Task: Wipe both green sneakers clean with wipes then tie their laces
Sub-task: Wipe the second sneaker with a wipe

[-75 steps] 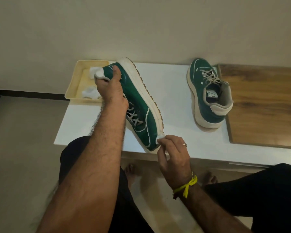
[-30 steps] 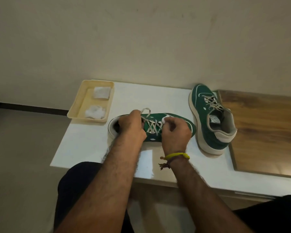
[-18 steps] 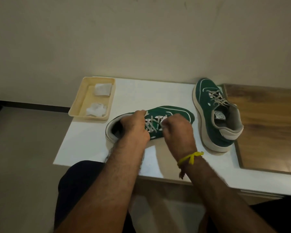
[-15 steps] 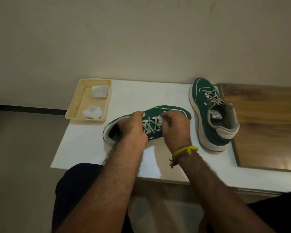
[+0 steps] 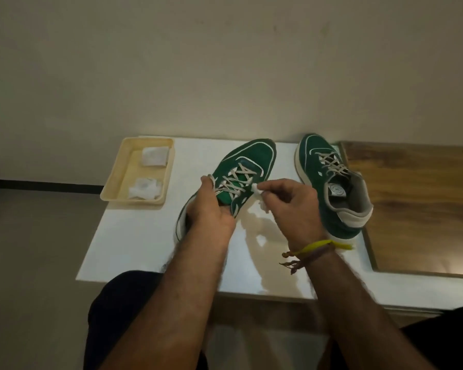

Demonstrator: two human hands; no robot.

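The sneaker [image 5: 247,166] under my left hand is deep green with thin white piping and pale grey laces. Its twin [image 5: 332,182] is the same green, with a grey lining and an off-white sole. The wipe [image 5: 256,188] in my fingers is white. The tray [image 5: 115,186] is cream, the desk [image 5: 134,236] glossy white, the board [image 5: 417,206] brown woodgrain. My wrist thread [image 5: 318,247] is yellow.

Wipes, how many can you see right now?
3. Two wipes lie in the tray, one at the far end and one nearer; a third is pinched in the right hand. Others may be hidden.
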